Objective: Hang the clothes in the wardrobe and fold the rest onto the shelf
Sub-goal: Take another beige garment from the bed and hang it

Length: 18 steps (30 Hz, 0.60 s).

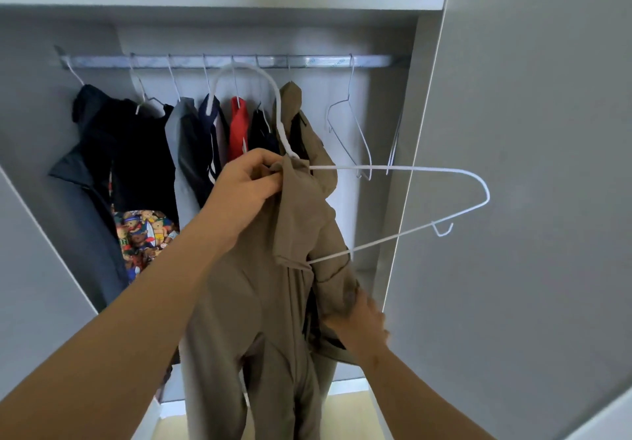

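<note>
While the left hand [251, 183] pinches the hanger [279, 111] at its neck together with the collar of the tan garment [260, 296], the right hand [362, 320] grips a fold of cloth lower down. The garment hangs in front of the open wardrobe, on one arm of the hanger only; the other arm juts bare to the right. Best, I judge, to draw the loose shoulder over that bare arm, centre the collar, then hook onto the rail [376, 61] near the empty hanger [349, 124].
</note>
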Each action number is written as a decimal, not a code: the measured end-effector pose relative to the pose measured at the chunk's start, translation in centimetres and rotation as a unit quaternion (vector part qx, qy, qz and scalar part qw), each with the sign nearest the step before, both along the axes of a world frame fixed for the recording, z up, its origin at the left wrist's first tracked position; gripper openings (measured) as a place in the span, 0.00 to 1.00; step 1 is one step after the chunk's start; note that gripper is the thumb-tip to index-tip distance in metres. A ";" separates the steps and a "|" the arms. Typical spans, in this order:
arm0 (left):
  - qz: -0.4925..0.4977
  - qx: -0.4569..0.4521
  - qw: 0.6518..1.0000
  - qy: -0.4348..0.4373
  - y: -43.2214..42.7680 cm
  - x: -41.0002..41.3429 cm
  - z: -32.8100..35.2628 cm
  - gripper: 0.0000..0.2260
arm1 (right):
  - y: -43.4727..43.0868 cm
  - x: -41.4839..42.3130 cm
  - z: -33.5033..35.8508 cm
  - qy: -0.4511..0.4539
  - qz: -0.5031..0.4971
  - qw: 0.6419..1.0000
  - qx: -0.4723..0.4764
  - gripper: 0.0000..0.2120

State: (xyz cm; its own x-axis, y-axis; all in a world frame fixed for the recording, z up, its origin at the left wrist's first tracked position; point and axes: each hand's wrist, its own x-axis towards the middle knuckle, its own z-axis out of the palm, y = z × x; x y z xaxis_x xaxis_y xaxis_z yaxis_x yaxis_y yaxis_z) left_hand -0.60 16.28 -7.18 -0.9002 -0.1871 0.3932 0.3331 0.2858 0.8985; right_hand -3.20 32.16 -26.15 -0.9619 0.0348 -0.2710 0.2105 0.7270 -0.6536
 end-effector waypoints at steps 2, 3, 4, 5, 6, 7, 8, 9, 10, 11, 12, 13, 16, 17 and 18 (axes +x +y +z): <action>0.002 0.010 1.000 0.016 -0.5 0.3 0.7 0.10 | -0.1 -0.1 -0.3 -0.022 0.024 0.999 0.027 0.37; 0.005 0.012 1.000 0.027 -0.6 0.4 1.1 0.10 | -0.2 -0.1 -0.3 -0.033 0.033 0.998 0.039 0.34; 0.008 0.012 0.999 0.038 -0.9 0.6 1.4 0.10 | -0.4 -0.2 -0.4 -0.039 0.039 0.997 0.047 0.30; 0.009 0.012 0.999 0.048 -1.1 0.7 1.7 0.11 | -0.5 -0.3 -0.5 -0.047 0.041 0.997 0.051 0.25; 0.010 0.008 0.998 0.056 -1.4 0.8 2.0 0.11 | -0.8 -0.6 -0.6 -0.053 0.043 0.996 0.051 0.20; 0.010 0.005 0.998 0.063 -1.8 0.9 2.2 0.11 | -0.9 -0.9 -0.8 -0.053 0.040 0.997 0.047 0.17; 0.011 0.003 0.998 0.069 -2.2 1.0 2.4 0.11 | -1.0 -1.2 -0.9 -0.048 0.034 0.998 0.032 0.16; 0.014 0.003 0.997 0.074 -2.8 1.1 2.4 0.11 | -0.9 -1.5 -0.9 -0.043 0.025 0.999 -0.003 0.15; 0.022 0.002 0.997 0.079 -3.4 1.2 2.5 0.12 | -0.7 -1.8 -0.7 -0.037 0.013 0.997 -0.062 0.14; 0.034 -0.003 0.996 0.086 -4.1 1.3 2.5 0.12 | -0.5 -2.2 -0.4 -0.035 -0.005 0.990 -0.138 0.13; 0.048 -0.013 0.994 0.096 -4.7 1.4 2.5 0.12 | -0.3 -2.5 0.1 -0.037 -0.030 0.975 -0.215 0.13; 0.062 -0.025 0.992 0.107 -5.3 1.5 2.4 0.13 | -0.1 -2.8 0.6 -0.046 -0.053 0.957 -0.281 0.12; 0.096 -0.060 0.985 0.134 -6.9 1.6 2.0 0.14 | -0.4 -4.0 2.3 -0.074 -0.095 0.902 -0.414 0.13; 0.105 -0.069 0.983 0.137 -7.4 1.5 1.8 0.13 | -0.5 -4.1 3.0 -0.084 -0.100 0.887 -0.444 0.14; 0.110 -0.080 0.981 0.139 -7.9 1.5 1.6 0.11 | -0.4 -4.3 3.7 -0.091 -0.104 0.868 -0.478 0.15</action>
